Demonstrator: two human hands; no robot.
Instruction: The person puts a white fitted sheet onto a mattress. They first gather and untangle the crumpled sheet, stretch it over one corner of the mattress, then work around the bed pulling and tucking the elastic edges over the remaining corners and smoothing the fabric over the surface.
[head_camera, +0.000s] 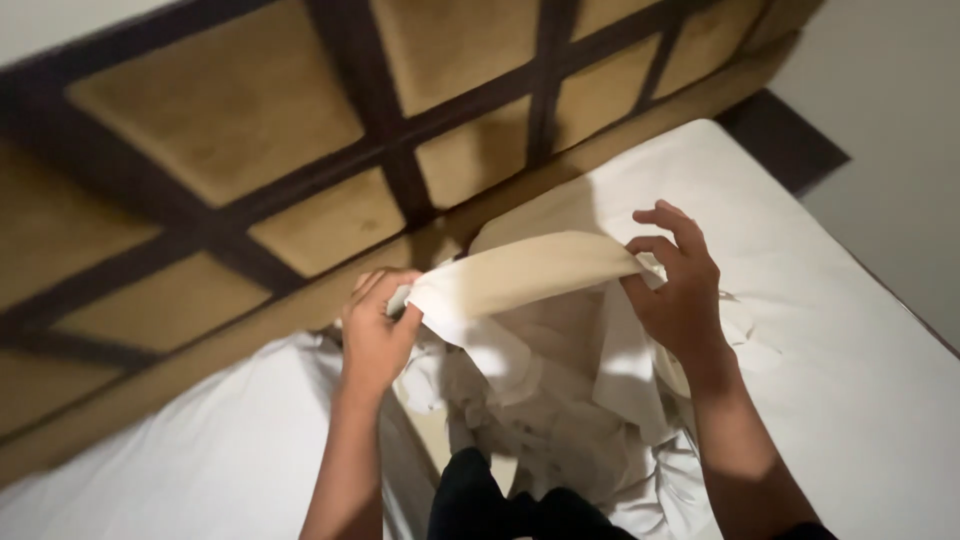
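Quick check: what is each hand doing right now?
Left hand: closed, gripping one end of the white cloth.
Right hand: pinching the cloth's other end, remaining fingers spread.

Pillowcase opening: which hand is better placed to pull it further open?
Probably the right hand: it pinches the far end of the pillowcase rim with fingers free above. The left hand is fisted on the near end, beside the headboard.
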